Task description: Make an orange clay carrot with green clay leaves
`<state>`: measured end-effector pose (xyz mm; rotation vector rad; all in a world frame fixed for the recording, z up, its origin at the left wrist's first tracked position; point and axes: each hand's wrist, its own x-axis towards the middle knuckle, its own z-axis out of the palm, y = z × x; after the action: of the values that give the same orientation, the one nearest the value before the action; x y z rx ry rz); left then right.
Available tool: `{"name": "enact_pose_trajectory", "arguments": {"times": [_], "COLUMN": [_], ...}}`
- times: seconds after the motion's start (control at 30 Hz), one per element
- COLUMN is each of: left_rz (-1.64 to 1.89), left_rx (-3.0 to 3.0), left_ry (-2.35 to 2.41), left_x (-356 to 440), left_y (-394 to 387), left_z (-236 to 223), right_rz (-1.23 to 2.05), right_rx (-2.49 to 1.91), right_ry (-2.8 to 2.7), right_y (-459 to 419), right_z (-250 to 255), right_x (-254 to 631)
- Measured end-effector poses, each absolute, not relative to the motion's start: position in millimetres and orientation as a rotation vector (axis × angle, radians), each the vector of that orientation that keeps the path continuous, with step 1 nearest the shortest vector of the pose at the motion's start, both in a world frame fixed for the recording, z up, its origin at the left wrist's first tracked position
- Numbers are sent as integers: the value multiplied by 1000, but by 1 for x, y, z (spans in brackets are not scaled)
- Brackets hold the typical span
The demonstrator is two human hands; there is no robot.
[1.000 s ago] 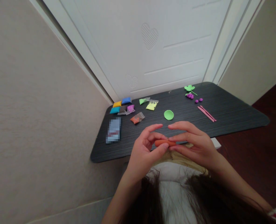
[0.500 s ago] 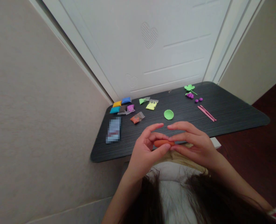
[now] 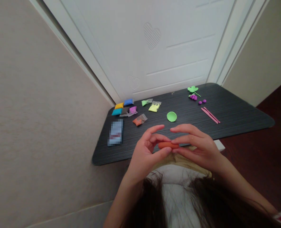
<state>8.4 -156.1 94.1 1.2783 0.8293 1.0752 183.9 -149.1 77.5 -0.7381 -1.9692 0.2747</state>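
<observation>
A smooth roll of orange modelling clay (image 3: 164, 145) lies level between my two hands, just above the table's near edge. My left hand (image 3: 146, 150) pinches its middle between thumb and fingertips. From the other side, my right hand (image 3: 198, 146) grips the right end with thumb and fingers, its index finger arched above. Beyond the hands, a round light-green clay disc (image 3: 171, 117) rests on the table. An opened bag of orange clay (image 3: 140, 120) lies to its left.
The dark table (image 3: 154, 126) stands against a white door. Several bags of coloured clay, including a yellow one (image 3: 155, 106), lie at the back left, behind a blurred phone-like object (image 3: 116, 132). At right are a green clover shape (image 3: 193, 89), purple balls (image 3: 193, 97) and pink tools (image 3: 210, 115).
The orange clay roll has shifted very slightly to the right between my fingers. My left fingertips have moved a little left; my right hand is almost unchanged.
</observation>
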Motion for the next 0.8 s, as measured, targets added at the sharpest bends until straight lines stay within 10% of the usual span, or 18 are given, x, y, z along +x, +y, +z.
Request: {"name": "enact_pose_trajectory", "arguments": {"times": [0.8], "left_rz": [1110], "left_rx": [1436], "left_ry": [822], "left_x": [1], "left_y": [-150], "left_z": [90], "right_rz": [329], "right_rx": [-765], "right_ry": [-1961], "right_y": [-150], "right_z": [79], "right_x": [188]}}
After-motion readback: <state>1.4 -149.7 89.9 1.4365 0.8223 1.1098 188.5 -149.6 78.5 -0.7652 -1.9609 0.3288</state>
